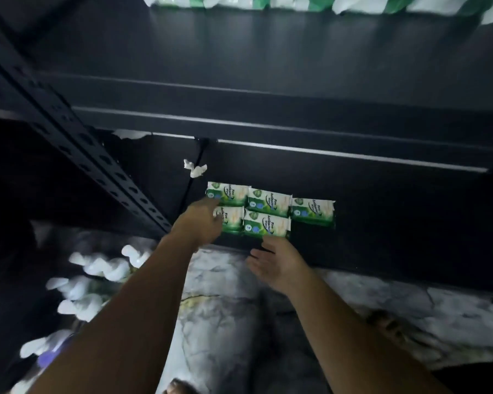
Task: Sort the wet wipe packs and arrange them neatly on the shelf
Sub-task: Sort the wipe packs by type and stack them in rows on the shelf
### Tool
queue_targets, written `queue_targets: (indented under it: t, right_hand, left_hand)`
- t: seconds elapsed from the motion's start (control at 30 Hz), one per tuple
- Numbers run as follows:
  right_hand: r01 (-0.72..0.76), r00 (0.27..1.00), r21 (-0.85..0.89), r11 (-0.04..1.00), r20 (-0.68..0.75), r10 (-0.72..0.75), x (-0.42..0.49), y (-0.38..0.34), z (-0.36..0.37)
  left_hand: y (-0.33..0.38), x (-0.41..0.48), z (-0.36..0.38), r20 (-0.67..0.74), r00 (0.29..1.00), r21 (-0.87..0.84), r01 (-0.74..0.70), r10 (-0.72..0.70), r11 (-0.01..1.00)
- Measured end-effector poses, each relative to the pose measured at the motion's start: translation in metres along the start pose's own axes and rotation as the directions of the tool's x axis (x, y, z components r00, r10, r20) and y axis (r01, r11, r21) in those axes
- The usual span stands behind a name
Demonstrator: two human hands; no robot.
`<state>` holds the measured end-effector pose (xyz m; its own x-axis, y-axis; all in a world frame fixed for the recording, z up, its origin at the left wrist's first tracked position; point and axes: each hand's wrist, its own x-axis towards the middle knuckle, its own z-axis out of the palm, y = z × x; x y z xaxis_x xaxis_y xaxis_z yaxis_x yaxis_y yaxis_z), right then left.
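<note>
Five green plastic wet wipe packs [269, 206] lie clustered; left hand [200, 223] at their nine o'clock, grip unclear; right hand [277, 263] at six, fingers loose.

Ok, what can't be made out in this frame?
- Head view: the left hand covers part of the front-left pack; grip or mere touch is unclear.
- Head view: the upper-shelf packs are cut off by the top edge and blurred.
- Head view: the white packs at lower left are blurred and dim; labels unreadable.
</note>
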<state>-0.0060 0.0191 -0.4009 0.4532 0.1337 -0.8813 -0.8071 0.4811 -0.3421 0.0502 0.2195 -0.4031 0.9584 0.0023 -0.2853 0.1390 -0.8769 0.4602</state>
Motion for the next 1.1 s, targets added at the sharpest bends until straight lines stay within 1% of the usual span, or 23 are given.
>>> queue_targets:
  t: [0.1,0.17,0.27,0.37,0.43,0.53,0.63,0.77,0.87,0.93,1.03,1.1]
  right_hand:
    - [-0.074,0.997,0.069,0.995,0.009,0.074,0.022,-0.002,0.009]
    - [-0.097,0.995,0.143,0.985,0.003,0.097,0.033,-0.005,0.012]
    - [-0.088,0.992,0.233,0.968,-0.063,0.106,0.048,-0.012,0.015]
    - [-0.047,0.988,0.298,0.953,-0.129,0.089,0.058,-0.017,0.021]
    - [-0.021,0.983,0.293,0.956,-0.168,0.073,0.063,-0.017,0.025]
    - [0.006,0.967,0.236,0.972,-0.247,0.054,0.066,-0.013,0.024]
    - [0.046,0.94,0.191,0.981,-0.341,0.022,0.063,-0.014,0.016]
    - [0.043,0.92,0.076,0.996,-0.393,-0.01,0.059,-0.017,0.004]
    - [-0.005,0.921,0.02,1.0,-0.39,0.012,0.054,-0.017,-0.002]
    - [-0.01,0.93,0.009,1.0,-0.366,0.013,0.051,-0.015,-0.002]
    - [0.018,0.945,0.026,1.0,-0.326,-0.008,0.05,-0.015,0.002]
    - [0.014,0.945,0.024,1.0,-0.327,-0.005,0.05,-0.019,0.007]
  left_hand:
    - [-0.015,0.027,0.023,0.019,1.0,0.077,-0.008,0.007,0.997]
    - [-0.018,0.031,0.028,-0.027,0.999,0.139,-0.032,0.036,0.99]
    - [-0.013,0.035,0.03,-0.051,0.998,0.19,-0.013,0.023,0.982]
    - [-0.005,0.041,0.028,0.009,0.998,0.235,0.056,-0.06,0.97]
    - [-0.003,0.045,0.027,0.069,0.993,0.3,0.073,-0.098,0.951]
    - [-0.005,0.047,0.03,0.136,0.981,0.315,0.089,-0.138,0.945]
    - [-0.007,0.044,0.035,0.172,0.972,0.33,0.097,-0.161,0.939]
    - [-0.009,0.038,0.037,0.192,0.961,0.285,0.141,-0.201,0.948]
    - [-0.007,0.03,0.038,0.147,0.968,0.225,0.168,-0.204,0.96]
    - [-0.006,0.024,0.04,0.119,0.97,0.174,0.19,-0.212,0.966]
    - [-0.01,0.018,0.044,0.142,0.959,0.07,0.239,-0.247,0.969]
    - [-0.013,0.017,0.046,0.139,0.955,0.016,0.262,-0.262,0.965]
